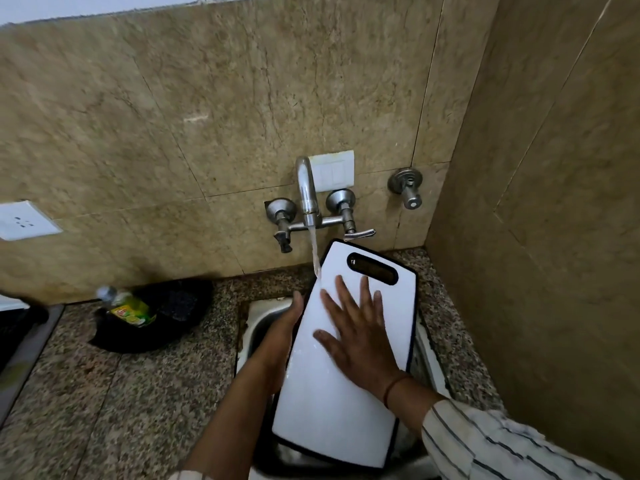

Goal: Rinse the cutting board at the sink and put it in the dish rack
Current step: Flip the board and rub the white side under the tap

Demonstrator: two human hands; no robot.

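A white cutting board [325,407] with a black rim and a slot handle at its far end is held tilted over the steel sink [260,323]. My left hand [284,327] grips the board's left edge, fingers hidden behind it. My right hand [356,327] lies flat on the board's face with fingers spread. Water runs from the chrome tap [306,192] and strikes the board's upper left edge. No dish rack is in view.
A green dish-soap bottle [128,308] lies in a black container [156,317] on the speckled granite counter [104,410] left of the sink. A side wall [536,237] stands close on the right. A wall socket [24,220] sits at far left.
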